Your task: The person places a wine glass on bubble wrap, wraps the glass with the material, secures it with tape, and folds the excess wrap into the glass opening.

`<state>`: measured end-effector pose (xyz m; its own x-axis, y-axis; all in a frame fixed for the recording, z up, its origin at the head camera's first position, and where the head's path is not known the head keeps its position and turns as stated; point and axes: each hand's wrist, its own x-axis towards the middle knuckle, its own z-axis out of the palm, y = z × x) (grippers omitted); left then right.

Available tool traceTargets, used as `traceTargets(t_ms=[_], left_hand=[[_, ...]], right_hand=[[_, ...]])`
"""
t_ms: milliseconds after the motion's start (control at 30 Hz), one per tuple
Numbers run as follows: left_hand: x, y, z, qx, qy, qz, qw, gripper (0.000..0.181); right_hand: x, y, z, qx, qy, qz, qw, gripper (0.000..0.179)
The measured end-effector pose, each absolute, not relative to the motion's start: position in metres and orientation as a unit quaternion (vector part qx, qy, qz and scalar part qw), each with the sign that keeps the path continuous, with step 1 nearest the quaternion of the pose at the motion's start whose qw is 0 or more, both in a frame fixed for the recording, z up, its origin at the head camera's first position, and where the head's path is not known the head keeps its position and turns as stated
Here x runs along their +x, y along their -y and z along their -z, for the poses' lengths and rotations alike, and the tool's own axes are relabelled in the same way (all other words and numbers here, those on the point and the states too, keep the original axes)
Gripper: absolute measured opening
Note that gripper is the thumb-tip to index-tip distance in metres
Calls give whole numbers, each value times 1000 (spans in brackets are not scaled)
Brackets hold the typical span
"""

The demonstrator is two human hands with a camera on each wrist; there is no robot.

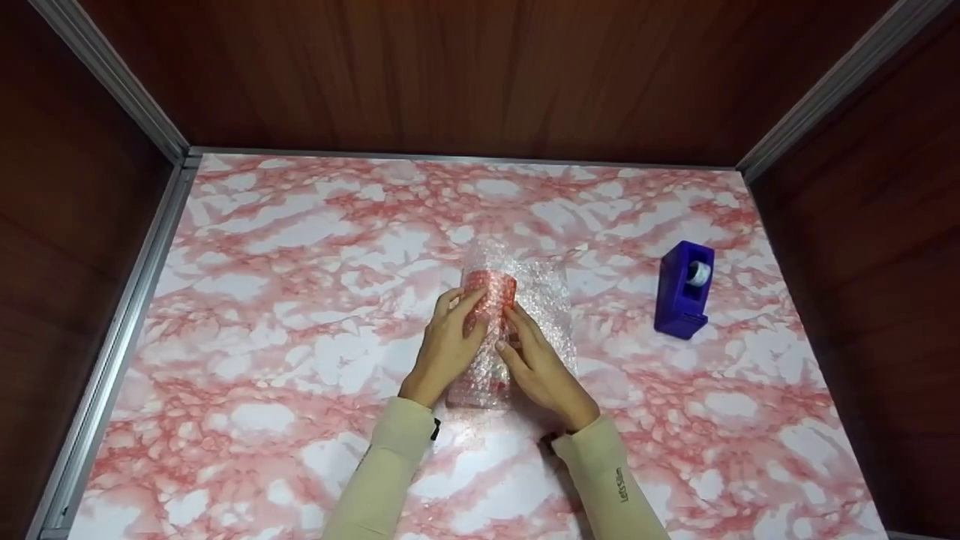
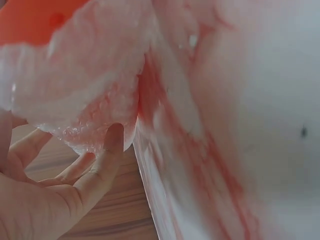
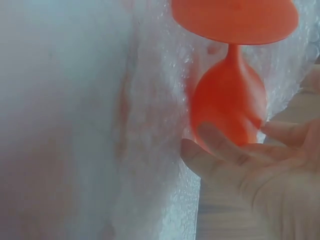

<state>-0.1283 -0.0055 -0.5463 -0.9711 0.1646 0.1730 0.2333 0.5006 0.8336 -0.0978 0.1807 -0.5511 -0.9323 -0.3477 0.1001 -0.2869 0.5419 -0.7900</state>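
An orange-red goblet (image 3: 230, 95) with a flat round foot and a thin stem lies on a sheet of clear bubble wrap (image 1: 546, 300). Part of the wrap is folded over its left side and top. My left hand (image 1: 444, 345) holds that folded layer against the goblet, thumb and fingers bent over it; in the left wrist view the fingertips press into the bubble wrap (image 2: 95, 112). From the other side my right hand (image 1: 546, 371) grips the goblet's bowl, fingers and thumb about it in the right wrist view. Flat wrap extends to the right, partly beneath this hand.
A purple tape dispenser (image 1: 679, 296) with a roll of tape (image 1: 699, 274) stands on the right of the table. The tabletop (image 1: 300, 315) has a red and white marbled pattern. Dark wood panels (image 1: 450, 82) and metal rails (image 1: 112, 322) border it at the back and sides.
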Motion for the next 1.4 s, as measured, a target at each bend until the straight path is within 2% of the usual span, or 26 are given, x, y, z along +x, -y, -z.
traceTargets(t_ms=[367, 767, 1000, 1400], left_hand=[[-127, 8, 544, -125, 869, 474, 65, 42], [-126, 5, 542, -126, 883, 449, 52, 45], [-125, 1, 543, -128, 894, 424, 69, 47], [-126, 2, 546, -136, 894, 419, 88, 48]], right_hand=[[-97, -178, 554, -184, -879, 438, 27, 60], [-96, -179, 556, -179, -881, 437, 21, 61], [-94, -176, 553, -187, -893, 410, -3, 63], [-98, -180, 549, -198, -885, 421, 28, 61]])
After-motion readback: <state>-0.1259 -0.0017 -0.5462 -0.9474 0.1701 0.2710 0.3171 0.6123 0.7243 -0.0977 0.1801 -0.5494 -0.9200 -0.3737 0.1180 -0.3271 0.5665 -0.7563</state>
